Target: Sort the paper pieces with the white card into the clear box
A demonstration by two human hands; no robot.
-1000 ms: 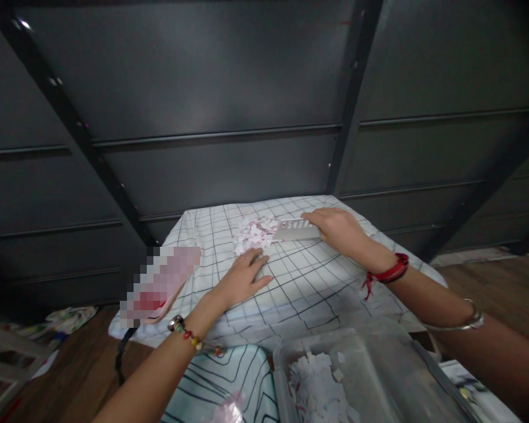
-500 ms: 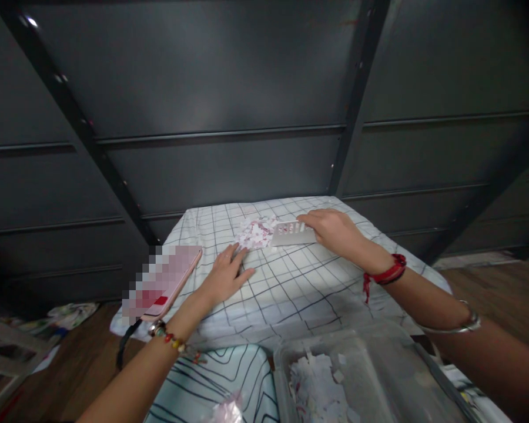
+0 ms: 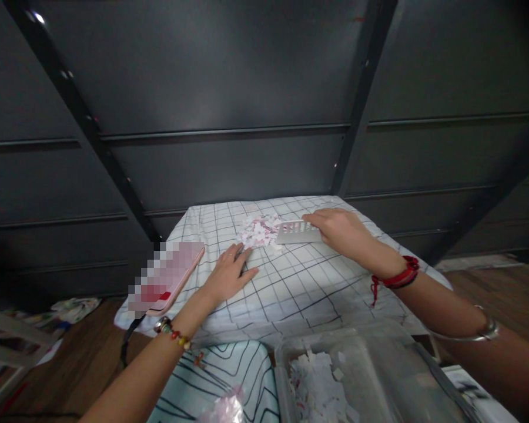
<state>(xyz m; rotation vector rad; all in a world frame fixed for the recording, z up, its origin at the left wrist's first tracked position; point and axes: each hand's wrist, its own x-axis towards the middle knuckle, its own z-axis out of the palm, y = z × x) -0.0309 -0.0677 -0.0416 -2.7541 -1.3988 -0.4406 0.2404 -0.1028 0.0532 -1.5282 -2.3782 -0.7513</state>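
Observation:
My right hand (image 3: 344, 233) grips a pale, flat slotted plate (image 3: 298, 232) by its right end, and the plate stands on edge on the checked cloth (image 3: 286, 282). The plate's left end touches a heap of small white and pinkish paper scraps (image 3: 258, 231). My left hand (image 3: 229, 272) lies palm down on the cloth, fingers spread, with its fingertips at the near left edge of the heap. To the left of that hand rests a pink-edged phone (image 3: 180, 276), its screen blurred out. My right fingers hide the plate's far end.
Close to me, a clear plastic box (image 3: 370, 352) holds torn paper pieces (image 3: 320, 382). Left of it is a light-blue patterned cushion-like surface (image 3: 251, 376) with a crinkled pink wrapper (image 3: 229, 405). A dark panelled wall (image 3: 224, 170) rises behind the cloth.
The view has shifted slightly. My right hand and the slotted plate have moved a little to the right, with the grip unchanged. My left hand stays flat beside the scraps.

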